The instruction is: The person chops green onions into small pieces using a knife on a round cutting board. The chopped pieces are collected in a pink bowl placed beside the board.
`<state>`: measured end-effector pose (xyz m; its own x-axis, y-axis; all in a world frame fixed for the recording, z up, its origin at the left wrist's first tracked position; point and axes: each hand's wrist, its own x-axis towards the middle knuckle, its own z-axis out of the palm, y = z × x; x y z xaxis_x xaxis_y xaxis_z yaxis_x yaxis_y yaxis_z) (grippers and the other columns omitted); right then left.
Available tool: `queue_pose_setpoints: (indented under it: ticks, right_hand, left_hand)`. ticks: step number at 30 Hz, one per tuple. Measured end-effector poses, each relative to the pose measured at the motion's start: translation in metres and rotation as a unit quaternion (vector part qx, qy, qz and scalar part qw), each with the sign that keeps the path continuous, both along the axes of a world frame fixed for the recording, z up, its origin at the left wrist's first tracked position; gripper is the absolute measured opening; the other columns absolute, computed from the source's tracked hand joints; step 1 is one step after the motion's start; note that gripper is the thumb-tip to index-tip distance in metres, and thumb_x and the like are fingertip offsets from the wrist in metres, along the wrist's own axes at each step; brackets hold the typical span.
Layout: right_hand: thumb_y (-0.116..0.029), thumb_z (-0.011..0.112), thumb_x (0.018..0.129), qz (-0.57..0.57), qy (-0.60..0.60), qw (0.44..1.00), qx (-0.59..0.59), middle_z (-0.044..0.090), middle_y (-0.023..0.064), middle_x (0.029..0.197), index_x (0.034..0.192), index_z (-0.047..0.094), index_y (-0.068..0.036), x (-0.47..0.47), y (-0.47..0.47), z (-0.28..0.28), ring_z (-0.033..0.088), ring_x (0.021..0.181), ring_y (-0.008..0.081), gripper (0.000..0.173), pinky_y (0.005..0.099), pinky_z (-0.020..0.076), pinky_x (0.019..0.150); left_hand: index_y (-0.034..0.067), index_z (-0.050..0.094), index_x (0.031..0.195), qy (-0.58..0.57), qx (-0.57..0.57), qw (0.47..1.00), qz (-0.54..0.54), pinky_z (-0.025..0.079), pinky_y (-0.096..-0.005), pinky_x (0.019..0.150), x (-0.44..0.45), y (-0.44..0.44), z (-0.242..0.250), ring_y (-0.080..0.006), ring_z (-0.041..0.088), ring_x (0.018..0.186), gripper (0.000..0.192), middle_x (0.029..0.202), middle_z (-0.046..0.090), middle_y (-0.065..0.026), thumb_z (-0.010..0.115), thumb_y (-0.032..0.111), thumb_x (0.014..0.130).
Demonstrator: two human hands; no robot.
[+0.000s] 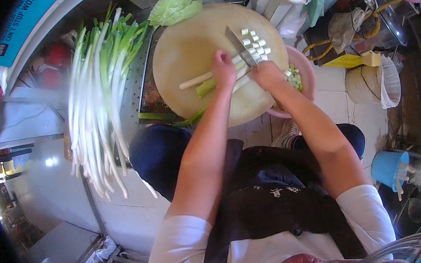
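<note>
A round chopping board (181, 52) lies before me. My right hand (269, 74) grips the handle of a cleaver (240, 47), its blade angled across several scallion stalks (196, 80). On those stalks rests my left hand (224, 70), fingers curled, to the left of the blade. Short white cut pieces of scallion (258, 42) sit in rows to the blade's right. Under the board's right edge stands a pink basin (308, 76) with chopped scallion (294, 77) in it.
At the left a large bunch of whole scallions (99, 90) hangs over a perforated metal surface (135, 67). A cabbage leaf (175, 7) touches the board's far edge. On the right are a lined white bucket (364, 81) and a blue bucket (386, 169).
</note>
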<state>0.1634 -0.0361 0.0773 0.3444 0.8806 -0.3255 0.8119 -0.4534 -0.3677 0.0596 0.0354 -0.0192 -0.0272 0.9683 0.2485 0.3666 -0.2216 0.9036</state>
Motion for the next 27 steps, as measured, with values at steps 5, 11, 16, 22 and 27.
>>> queue_pose_setpoints:
  ticks: [5,11,16,22,27]
  right_hand:
    - [-0.026,0.053,0.085,0.009,-0.060,0.998,-0.013,0.065,0.0239,0.089,0.087,0.066,0.004,-0.012,-0.031,0.010,0.065,0.084,0.0382,0.032,0.0454,0.0508,0.075]
    - [-0.025,0.050,0.087,-0.017,-0.014,1.000,-0.019,0.064,0.0249,0.093,0.086,0.066,0.003,-0.018,0.005,-0.008,0.064,0.085,0.0381,0.033,0.0454,0.0511,0.076]
    - [-0.025,0.048,0.087,0.011,-0.004,0.998,-0.064,0.064,0.0208,0.102,0.101,0.064,-0.001,-0.024,-0.001,0.019,0.062,0.095,0.0355,0.032,0.0449,0.0489,0.084]
    - [-0.027,0.050,0.086,0.007,-0.050,0.997,-0.065,0.064,0.0209,0.101,0.104,0.063,-0.001,-0.041,-0.011,-0.006,0.062,0.095,0.0378,0.034,0.0452,0.0492,0.083]
    - [-0.027,0.053,0.085,-0.015,0.024,0.999,-0.029,0.064,0.0253,0.085,0.078,0.065,0.004,-0.027,0.011,0.000,0.065,0.085,0.0360,0.034,0.0450,0.0503,0.078]
  left_hand:
    - [0.001,0.053,0.097,0.282,0.134,0.950,-0.019,0.041,-0.0421,0.086,-0.031,-0.039,0.021,-0.0346,0.051,0.095,0.020,0.097,0.054,-0.0164,0.057,0.005,0.077]
    - [0.002,0.053,0.098,0.342,0.141,0.927,-0.061,0.039,-0.0452,0.088,-0.033,-0.038,-0.001,-0.0339,0.049,0.098,0.021,0.103,0.053,-0.0162,0.049,0.008,0.078]
    - [0.004,0.054,0.100,0.330,0.101,0.937,-0.051,0.039,-0.0465,0.088,-0.035,-0.033,-0.001,-0.0333,0.049,0.100,0.023,0.107,0.052,-0.0154,0.050,0.010,0.078]
    - [0.005,0.056,0.098,0.307,0.152,0.938,-0.041,0.039,-0.0481,0.083,-0.035,-0.037,0.014,-0.0366,0.050,0.094,0.023,0.099,0.053,-0.0190,0.050,0.007,0.076]
    - [0.004,0.054,0.093,0.285,0.151,0.946,-0.038,0.039,-0.0481,0.081,-0.036,-0.034,0.015,-0.0363,0.049,0.090,0.020,0.094,0.052,-0.0187,0.051,0.007,0.074]
